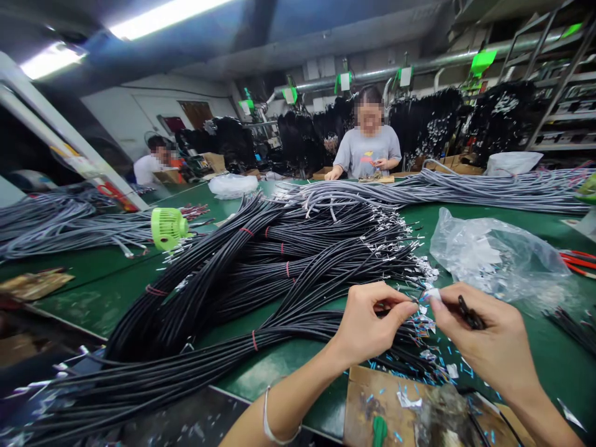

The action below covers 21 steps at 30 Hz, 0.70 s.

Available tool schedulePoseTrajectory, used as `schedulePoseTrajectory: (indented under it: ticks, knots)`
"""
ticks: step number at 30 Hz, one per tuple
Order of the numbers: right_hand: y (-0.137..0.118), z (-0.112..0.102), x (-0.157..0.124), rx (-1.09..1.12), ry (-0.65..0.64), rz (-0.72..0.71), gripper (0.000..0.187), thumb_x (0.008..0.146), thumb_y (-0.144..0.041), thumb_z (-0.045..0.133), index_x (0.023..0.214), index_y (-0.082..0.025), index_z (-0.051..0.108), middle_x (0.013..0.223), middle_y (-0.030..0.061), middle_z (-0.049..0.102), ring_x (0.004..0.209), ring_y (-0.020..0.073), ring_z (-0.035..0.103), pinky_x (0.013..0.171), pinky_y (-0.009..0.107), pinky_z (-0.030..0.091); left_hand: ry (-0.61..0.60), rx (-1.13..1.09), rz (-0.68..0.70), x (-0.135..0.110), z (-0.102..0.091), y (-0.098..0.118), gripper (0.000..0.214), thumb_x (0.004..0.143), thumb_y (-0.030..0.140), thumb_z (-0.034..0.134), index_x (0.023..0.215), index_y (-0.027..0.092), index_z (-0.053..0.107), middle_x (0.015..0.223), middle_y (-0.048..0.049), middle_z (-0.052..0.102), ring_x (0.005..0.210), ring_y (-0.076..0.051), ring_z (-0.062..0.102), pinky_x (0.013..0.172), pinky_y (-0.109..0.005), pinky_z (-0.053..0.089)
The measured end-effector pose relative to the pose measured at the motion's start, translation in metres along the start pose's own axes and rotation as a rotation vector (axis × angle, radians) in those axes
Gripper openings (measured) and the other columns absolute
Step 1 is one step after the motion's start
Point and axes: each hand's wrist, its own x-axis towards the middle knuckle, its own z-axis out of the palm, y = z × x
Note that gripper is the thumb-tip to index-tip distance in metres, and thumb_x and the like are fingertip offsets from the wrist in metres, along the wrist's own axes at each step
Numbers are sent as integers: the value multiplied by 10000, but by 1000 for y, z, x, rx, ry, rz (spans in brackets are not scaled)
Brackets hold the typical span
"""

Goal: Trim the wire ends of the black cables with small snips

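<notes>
My left hand [372,320] pinches the end of a black cable between thumb and forefinger; thin coloured wires stick out toward the right. My right hand [488,338] is closed just beside it, with a small white piece [433,294] between thumb and forefinger at the wire ends. A black looped handle [470,313], perhaps of small snips, is tucked in the same hand; the rest of it is hidden. Bundles of black cable [251,288], tied with red bands, lie left of and beyond both hands, many of their stripped ends pointing right.
A wooden board [372,403] with scraps is at the front edge. A clear plastic bag [503,254] and red-handled tool [580,261] lie to the right. Grey cables [465,189] cross behind; a green fan [168,228] stands left. A co-worker [370,146] sits opposite.
</notes>
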Motion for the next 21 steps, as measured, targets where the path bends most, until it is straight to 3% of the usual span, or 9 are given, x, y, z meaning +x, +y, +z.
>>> schedulePoseTrajectory:
  ticks: [9, 15, 19, 21]
  knots:
    - [1, 2, -2, -38, -72, -53, 157, 771, -177, 606, 623, -198, 559, 553, -35, 479, 468, 93, 410, 452, 240, 337, 38, -10, -6, 0, -2, -3, 176, 774, 264, 658, 745, 104, 724, 675, -79, 686, 587, -140, 595, 525, -220, 466]
    - [7, 0, -1, -8, -20, 45, 81, 785, -258, 614, 731, -198, 621, 599, -16, 531, 481, 108, 453, 418, 235, 353, 42, -11, 2, 0, -1, -1, 168, 750, 265, 684, 718, 105, 725, 659, -76, 687, 573, -135, 588, 509, -213, 457]
    - [5, 2, -3, -23, -16, -1, 149, 791, -219, 603, 644, -200, 583, 563, -20, 513, 474, 106, 438, 440, 240, 365, 47, -9, 5, -1, 1, 0, 161, 744, 266, 689, 706, 114, 726, 648, -73, 688, 562, -137, 590, 504, -215, 459]
    - [3, 4, -6, -47, -17, -65, 92, 772, -170, 607, 686, -200, 594, 591, -19, 533, 484, 102, 449, 458, 237, 377, 60, -17, 1, -1, 2, 0, 167, 752, 271, 683, 708, 116, 726, 651, -74, 690, 562, -140, 596, 505, -218, 463]
